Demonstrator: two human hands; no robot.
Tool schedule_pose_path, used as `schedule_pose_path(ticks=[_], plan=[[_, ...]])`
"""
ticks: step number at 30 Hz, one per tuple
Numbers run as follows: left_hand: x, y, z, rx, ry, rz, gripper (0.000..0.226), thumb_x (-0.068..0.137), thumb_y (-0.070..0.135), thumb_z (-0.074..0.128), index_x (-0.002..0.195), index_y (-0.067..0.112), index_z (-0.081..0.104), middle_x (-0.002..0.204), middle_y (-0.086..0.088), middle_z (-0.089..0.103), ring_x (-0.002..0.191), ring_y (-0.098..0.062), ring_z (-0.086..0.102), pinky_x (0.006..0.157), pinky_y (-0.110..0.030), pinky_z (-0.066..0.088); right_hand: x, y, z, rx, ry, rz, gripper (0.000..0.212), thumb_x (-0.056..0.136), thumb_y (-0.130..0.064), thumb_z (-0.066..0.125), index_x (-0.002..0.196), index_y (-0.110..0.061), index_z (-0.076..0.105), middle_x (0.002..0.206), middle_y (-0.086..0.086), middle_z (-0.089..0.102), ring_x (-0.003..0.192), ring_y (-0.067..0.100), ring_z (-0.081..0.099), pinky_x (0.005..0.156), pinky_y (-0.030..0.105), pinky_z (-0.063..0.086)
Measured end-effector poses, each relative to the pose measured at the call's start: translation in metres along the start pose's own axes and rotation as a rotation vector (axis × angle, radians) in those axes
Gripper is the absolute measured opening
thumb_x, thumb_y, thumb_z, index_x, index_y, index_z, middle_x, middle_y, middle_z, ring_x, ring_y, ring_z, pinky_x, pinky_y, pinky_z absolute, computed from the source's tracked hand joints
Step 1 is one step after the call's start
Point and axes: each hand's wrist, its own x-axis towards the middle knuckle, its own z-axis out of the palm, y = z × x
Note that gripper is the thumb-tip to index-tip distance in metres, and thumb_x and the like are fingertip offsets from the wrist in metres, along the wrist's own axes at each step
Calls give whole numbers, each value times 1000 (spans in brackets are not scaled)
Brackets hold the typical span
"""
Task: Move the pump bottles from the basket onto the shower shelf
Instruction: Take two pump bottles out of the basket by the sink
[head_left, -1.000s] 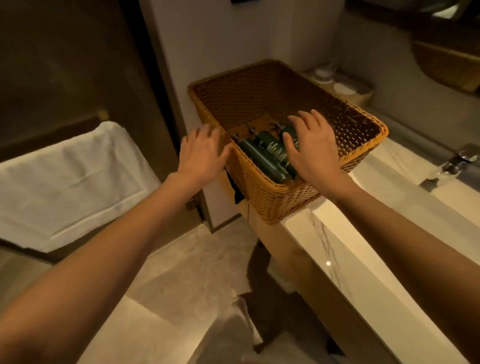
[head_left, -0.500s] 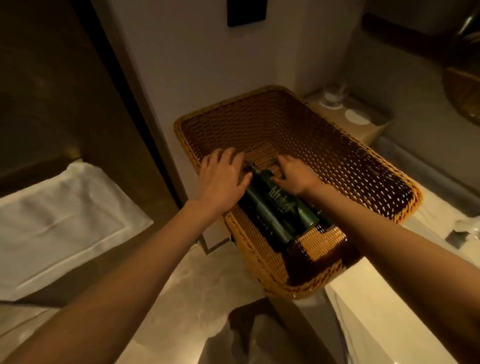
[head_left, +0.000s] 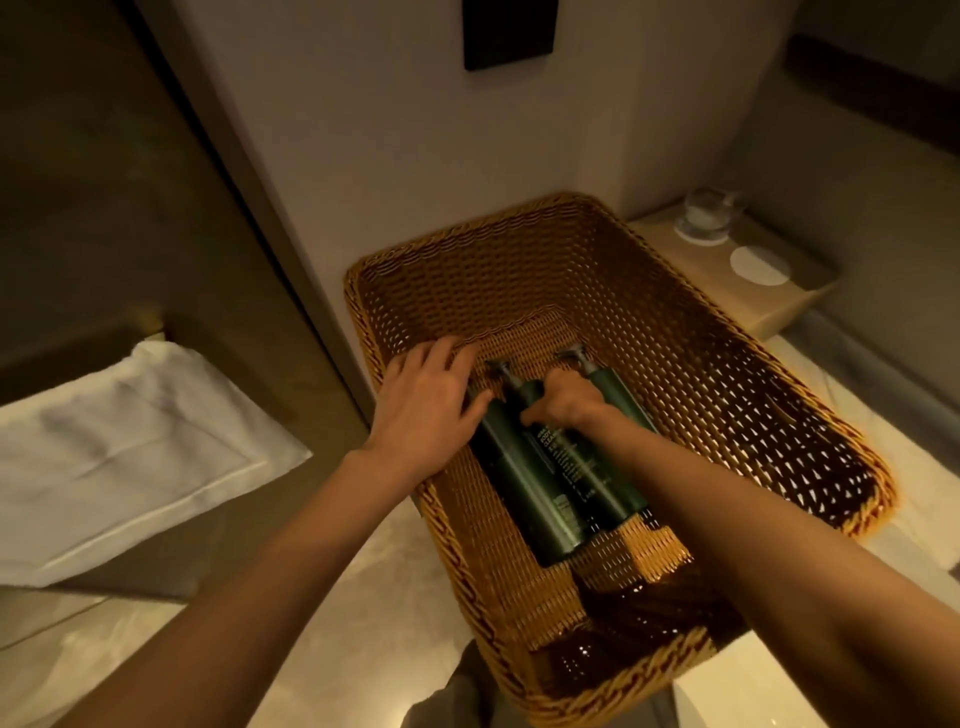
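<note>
Pump bottles, three dark green ones as far as I can make out, are lying side by side on the floor of the wicker basket, pump heads pointing away from me. I am curling my right hand around the upper part of the middle bottle, fingers closing on it though not yet lifting. My left hand is resting spread and flat over the neck of the leftmost bottle, gripping nothing that I can see. The basket is sitting on a pale stone counter, overhanging its edge, with a glass on a tray behind and a white towel off to my left. The shower shelf is not showing in this view. I am judging that the cleanest lift means taking each bottle by its body, not the pump, and steadying the overhanging basket.
</note>
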Motion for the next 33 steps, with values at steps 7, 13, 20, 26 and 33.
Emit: schedule_pose_path(ticks=[7,13,20,26,33], plan=[[10,18,-7,-162,-344,-156,44,91,51,43,121,21,54,122,-4,54,111,-26,54,91,-39,45,-12,5,-33,231,135,-98,50,65,-35,80,105,-15,58,98,5,64,83,20,62,77,40,55],[33,49,12,-542,-650,-460,56,89,37,57,135,10,43,134,-10,47,120,-27,48,87,-27,39,-55,22,-61,375,301,-258,63,63,-24,83,119,-15,56,103,-1,62,92,15,59,77,30,48],[56,61,38,-881,-652,-972,68,84,17,66,140,6,29,138,-22,42,124,-38,45,98,-46,44,-79,38,-81,543,453,-328,68,66,-22,82,127,-15,51,112,-2,58,99,10,52,83,27,42],[60,77,66,-993,-430,-1058,67,74,8,74,131,9,39,125,-22,52,108,-36,58,90,-43,51,-74,54,-84,609,437,-320,68,66,-21,83,126,-16,52,104,-9,54,96,6,49,75,17,37],[57,79,78,-1050,-269,-1095,63,71,17,78,122,8,44,121,-21,57,104,-35,60,89,-46,53,-70,53,-89,676,428,-327,68,65,-21,82,126,-17,52,106,-9,56,97,7,52,77,21,40]])
